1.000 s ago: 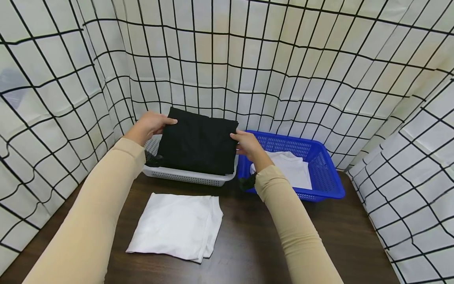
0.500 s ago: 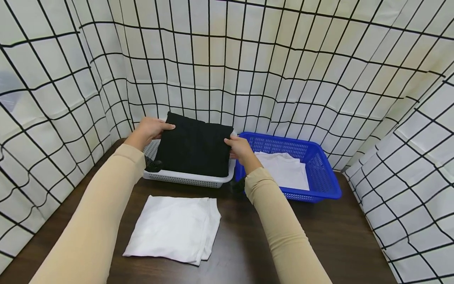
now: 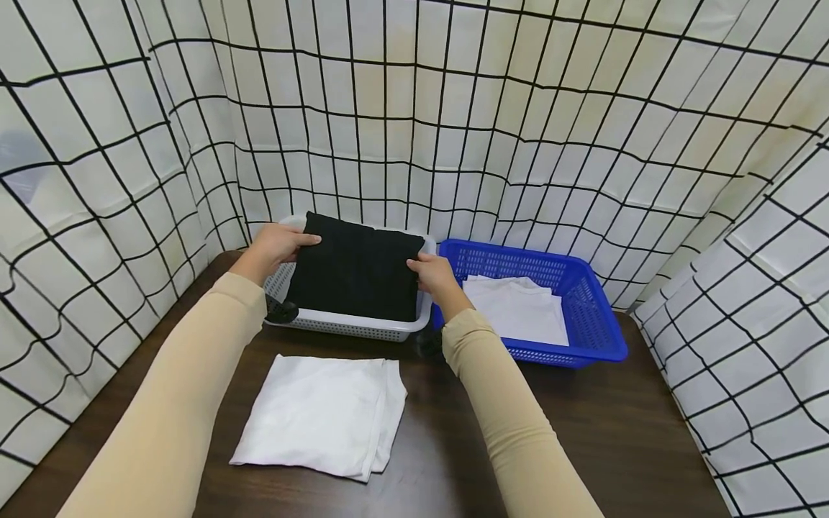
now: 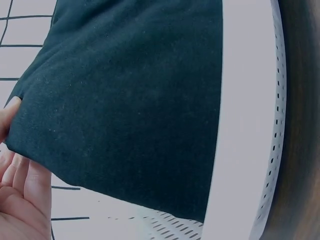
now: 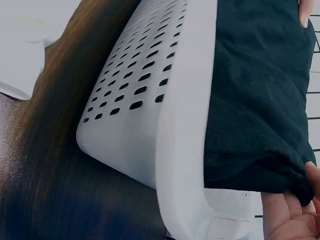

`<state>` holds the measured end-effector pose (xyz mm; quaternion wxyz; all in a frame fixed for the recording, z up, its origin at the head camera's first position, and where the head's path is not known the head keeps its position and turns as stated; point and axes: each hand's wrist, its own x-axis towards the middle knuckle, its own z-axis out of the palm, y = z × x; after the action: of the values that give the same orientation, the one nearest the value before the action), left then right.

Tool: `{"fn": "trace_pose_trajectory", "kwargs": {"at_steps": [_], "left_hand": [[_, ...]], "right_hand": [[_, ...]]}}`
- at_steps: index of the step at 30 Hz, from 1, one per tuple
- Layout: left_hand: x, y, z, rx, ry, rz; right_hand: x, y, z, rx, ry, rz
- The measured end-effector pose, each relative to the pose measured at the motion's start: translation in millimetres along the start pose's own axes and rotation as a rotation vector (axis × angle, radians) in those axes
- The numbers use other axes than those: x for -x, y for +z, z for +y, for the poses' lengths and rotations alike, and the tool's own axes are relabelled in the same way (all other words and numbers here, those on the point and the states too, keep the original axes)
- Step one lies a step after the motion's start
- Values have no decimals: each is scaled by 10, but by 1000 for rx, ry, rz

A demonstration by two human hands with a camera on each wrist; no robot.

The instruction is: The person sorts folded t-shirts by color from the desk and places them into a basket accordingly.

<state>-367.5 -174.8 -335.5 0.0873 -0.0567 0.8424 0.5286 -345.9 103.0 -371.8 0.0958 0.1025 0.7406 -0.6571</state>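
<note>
A folded black garment (image 3: 356,270) is held at both far corners over the white basket (image 3: 350,322). My left hand (image 3: 275,246) pinches its left corner, thumb on top and fingers beneath, as the left wrist view shows. At the right corner my right hand (image 3: 435,275) pinches the cloth the same way. The garment's near edge lies low inside the basket's front wall (image 5: 187,115), while the far edge is raised. The cloth hides most of the basket's inside. A folded white garment (image 3: 320,414) lies on the table in front of the basket.
To the right of the white basket stands a blue basket (image 3: 599,316) with a folded white garment (image 3: 518,311) inside. Both sit on a dark wooden table (image 3: 615,432). White sheeting with a black grid (image 3: 466,129) walls the back and sides.
Both hands have lowered the black garment into the white basket. My right hand has shifted a little left, and the basket's far rim shows behind the cloth.
</note>
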Motion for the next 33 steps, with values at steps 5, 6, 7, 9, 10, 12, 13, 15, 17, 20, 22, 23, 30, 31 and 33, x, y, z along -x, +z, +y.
{"fn": "trace_pose_trajectory", "kwargs": {"at_steps": [5, 6, 7, 9, 10, 12, 13, 15, 17, 20, 22, 23, 30, 31, 33], "left_hand": [[-36, 27, -90, -31, -3, 0], [-44, 34, -112, -30, -2, 0], [-49, 42, -132, -29, -2, -2], [-59, 60, -171, -22, 1, -5], [-63, 69, -186, -15, 3, -8], [-70, 90, -212, -9, 2, -5], [-69, 99, -220, -4, 0, -8], [-70, 106, -234, -6, -5, -14], [-68, 103, -249, -13, -6, -19], [-71, 103, -273, -19, -13, -16], [-77, 111, -292, -14, -16, -10], [-82, 117, -304, -9, -21, -9], [-128, 149, -363, -14, -25, -32], [-129, 144, -370, -19, -23, -35], [-123, 138, -381, -20, -22, -42]], "right_hand": [[16, 26, 44, 52, -14, 10], [21, 35, 52, 67, -16, 12], [22, 45, 61, 83, -17, 14], [16, 66, 79, 112, -22, 22], [12, 76, 87, 125, -25, 26], [8, 88, 97, 143, -30, 33], [5, 92, 103, 152, -33, 35], [3, 96, 111, 173, -40, 40], [4, 95, 116, 185, -53, 50], [-1, 94, 133, 228, -89, 82], [-5, 96, 149, 256, -118, 113], [-6, 98, 157, 269, -127, 131], [-2, 129, 180, 327, -126, 183], [-2, 135, 174, 336, -120, 177], [-9, 149, 173, 365, -124, 171]]}}
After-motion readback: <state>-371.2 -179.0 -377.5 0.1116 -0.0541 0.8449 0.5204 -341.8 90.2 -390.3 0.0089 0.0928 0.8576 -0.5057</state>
